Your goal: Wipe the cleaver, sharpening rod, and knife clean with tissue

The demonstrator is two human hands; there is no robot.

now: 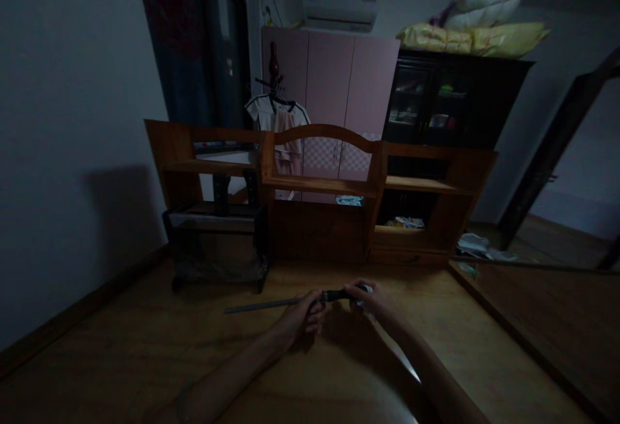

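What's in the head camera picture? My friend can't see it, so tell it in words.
In a dim room, a person's left hand and right hand hold a long thin rod with a dark handle over a wooden surface. Behind them stand a wooden shelf unit and a pink wardrobe.

1. We see a long, thin grey rod (271,305) with a dark handle (336,295), held almost level just above the wooden surface (145,346), tip pointing left.
2. Our left hand (303,320) grips the rod where it meets the handle; our right hand (372,300) closes on the handle.
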